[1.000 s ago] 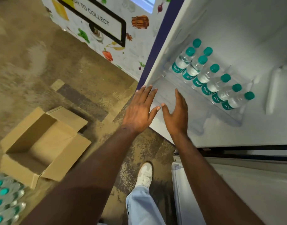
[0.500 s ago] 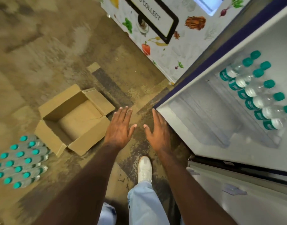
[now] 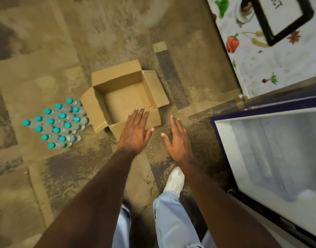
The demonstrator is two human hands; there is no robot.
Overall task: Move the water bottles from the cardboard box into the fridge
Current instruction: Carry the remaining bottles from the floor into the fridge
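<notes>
Both hands empty, fingers straight and spread: left hand [image 3: 134,133] before the box's near flap, right hand [image 3: 179,140] over bare floor. Cardboard box [image 3: 125,97] at centre frame, open, no bottles visible inside. Water bottles [image 3: 57,122] clustered at centre left beside the box, seemingly upright, teal caps up, long axes vertical. Judged light, thin-walled, smooth; grip mid-body. Fridge [image 3: 225,133] at right, open.

Cardboard box [image 3: 128,97] sits on floor [image 3: 46,51] at frame centre, flaps open. Water bottles [image 3: 58,122] cluster on floor just left of box. Fridge [image 3: 271,158] open at right edge; printed panel [image 3: 271,51] upper right.
</notes>
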